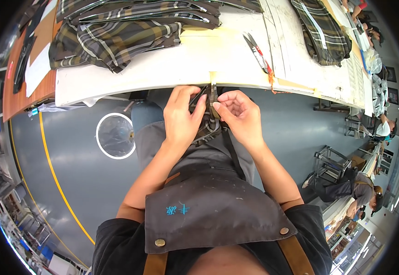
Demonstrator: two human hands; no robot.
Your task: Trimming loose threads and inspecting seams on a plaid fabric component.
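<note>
A folded piece of dark plaid fabric (212, 118) hangs in front of me at the table's edge, partly over my lap. My left hand (179, 113) is closed at its left side, thumb and curled fingers at the fabric. On the other side, my right hand (243, 116) pinches the fabric's edge between thumb and forefinger, the other fingers curled. A narrow upright strip of the fabric shows between both thumbs; its lower folds are partly hidden by my hands. Red-handled scissors (259, 53) lie on the table to the right, beside an orange thread tuft (271, 81).
Plaid garments with zippers (130, 39) are piled on the white table (204, 55) at far left. Another folded plaid piece (323, 34) lies far right. A white-rimmed round bin (116, 136) stands on the floor at left. Other people (362, 192) sit along a bench at right.
</note>
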